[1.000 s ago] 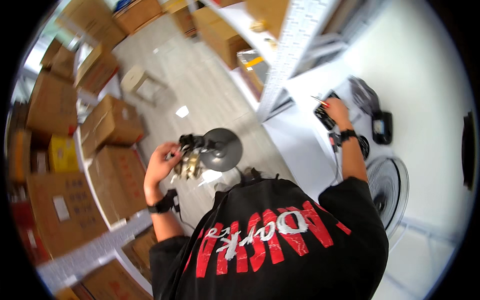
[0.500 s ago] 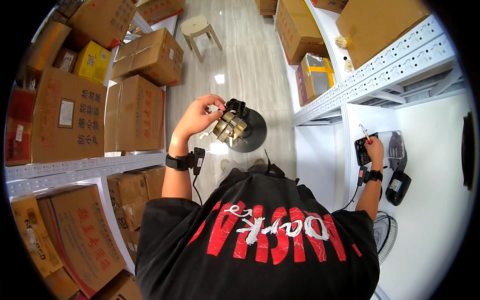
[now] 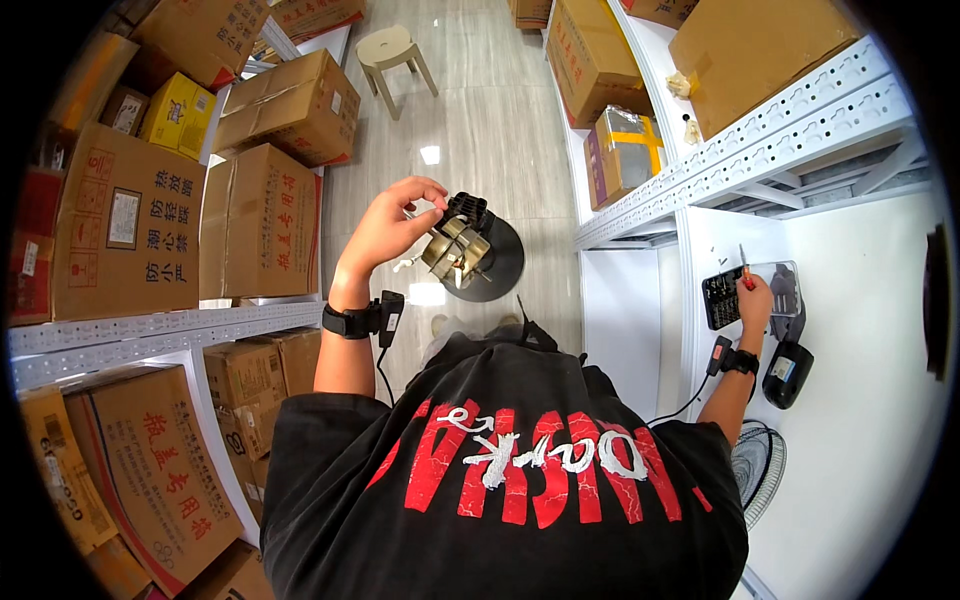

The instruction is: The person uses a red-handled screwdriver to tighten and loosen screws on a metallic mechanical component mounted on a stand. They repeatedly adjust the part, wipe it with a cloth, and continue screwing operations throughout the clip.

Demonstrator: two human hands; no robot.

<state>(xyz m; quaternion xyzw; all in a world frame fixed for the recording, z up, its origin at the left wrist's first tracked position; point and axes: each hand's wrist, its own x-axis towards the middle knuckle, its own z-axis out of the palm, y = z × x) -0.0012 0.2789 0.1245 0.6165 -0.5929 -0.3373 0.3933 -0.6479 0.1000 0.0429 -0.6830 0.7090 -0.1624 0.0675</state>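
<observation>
My left hand [image 3: 395,225] is over the left side of a brass-coloured electric motor [image 3: 457,252], fingers curled toward the thumb in a pinch. What is between them, if anything, is too small to make out. A black slotted plastic housing [image 3: 467,208] sits at the motor's far side. Under the motor is a round dark base [image 3: 507,262], with a pale wire end sticking out at the left. On the right, my right hand [image 3: 755,303] grips a screwdriver [image 3: 745,272] with a red handle, its shaft pointing up and away. That hand is above a black bit case [image 3: 722,300] with a clear lid [image 3: 783,283].
A black rounded cover [image 3: 787,376] and a fan grille [image 3: 757,470] lie on the white shelf at right. Cardboard boxes [image 3: 262,222] fill the left shelving. A beige stool [image 3: 386,45] stands ahead on the floor. Perforated metal shelf beams [image 3: 740,150] run along the right.
The screwdriver in my right hand has turned more upright over the bit case. My left hand has shifted slightly and stays by the motor. The whole view has moved a little.
</observation>
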